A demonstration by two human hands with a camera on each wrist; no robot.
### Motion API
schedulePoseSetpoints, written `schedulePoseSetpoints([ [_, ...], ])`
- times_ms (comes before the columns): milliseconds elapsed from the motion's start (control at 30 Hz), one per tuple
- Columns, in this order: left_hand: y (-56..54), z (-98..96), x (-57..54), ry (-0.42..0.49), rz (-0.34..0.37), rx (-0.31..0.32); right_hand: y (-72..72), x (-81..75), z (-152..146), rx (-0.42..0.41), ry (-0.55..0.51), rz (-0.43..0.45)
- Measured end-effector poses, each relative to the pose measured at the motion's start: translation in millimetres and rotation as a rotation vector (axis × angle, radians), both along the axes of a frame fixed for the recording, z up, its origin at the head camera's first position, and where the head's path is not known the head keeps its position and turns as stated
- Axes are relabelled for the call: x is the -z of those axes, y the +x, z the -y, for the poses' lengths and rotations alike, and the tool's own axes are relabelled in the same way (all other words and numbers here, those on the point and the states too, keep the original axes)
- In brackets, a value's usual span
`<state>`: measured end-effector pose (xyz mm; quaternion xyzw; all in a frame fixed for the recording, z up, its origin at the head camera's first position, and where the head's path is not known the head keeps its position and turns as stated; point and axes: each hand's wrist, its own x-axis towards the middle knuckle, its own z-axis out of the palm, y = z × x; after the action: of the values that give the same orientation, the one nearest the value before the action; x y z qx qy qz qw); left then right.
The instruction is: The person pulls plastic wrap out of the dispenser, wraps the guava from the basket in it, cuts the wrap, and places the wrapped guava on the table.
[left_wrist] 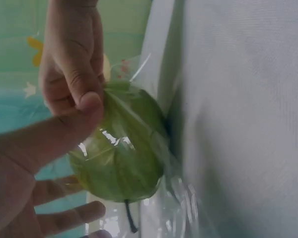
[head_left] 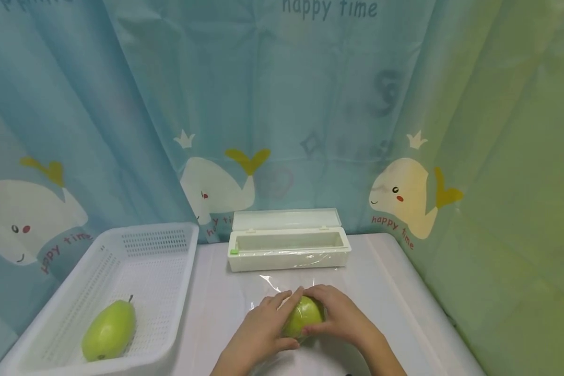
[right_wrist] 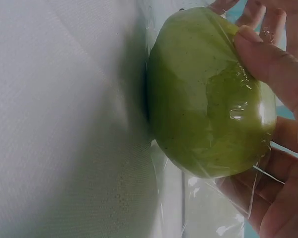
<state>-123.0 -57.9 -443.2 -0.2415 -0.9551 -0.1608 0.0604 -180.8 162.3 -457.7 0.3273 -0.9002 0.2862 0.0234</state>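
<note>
A green pear (head_left: 304, 316) stands on the white table between both hands, with clear cling film (left_wrist: 131, 119) stretched over its skin. My left hand (head_left: 265, 326) holds its left side, fingers arched toward the top and thumb lower down. From the other side, my right hand (head_left: 343, 316) grips it with thumb and curved fingers. In the left wrist view the two thumbs come close together over the film, and the dark stem (left_wrist: 131, 215) points downward. Loose film trails beside the fruit in both wrist views.
Behind the hands sits a white cling film box (head_left: 289, 261), its lid raised and a green slider at its left end. A white plastic basket (head_left: 180, 292) stands at left with another green pear (head_left: 110, 330) in it. Whale-print curtains (head_left: 301, 104) hang behind and at right.
</note>
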Motion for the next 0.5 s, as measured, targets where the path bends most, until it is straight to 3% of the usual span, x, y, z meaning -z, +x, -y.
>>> schedulePoseSetpoints([
  [167,5.5,5.0,-9.1,-0.074,0.013,-0.071,0.6,-1.1,1,0.007,0.004,0.02],
  [300,6.3,7.5,-10.3,-0.119,0.028,-0.094,0.6,-1.5,1,0.006,0.008,0.032],
  [500,2.9,17.6,-11.7,-0.052,-0.018,-0.088,-0.4,-0.9,1,0.001,0.0,0.045],
])
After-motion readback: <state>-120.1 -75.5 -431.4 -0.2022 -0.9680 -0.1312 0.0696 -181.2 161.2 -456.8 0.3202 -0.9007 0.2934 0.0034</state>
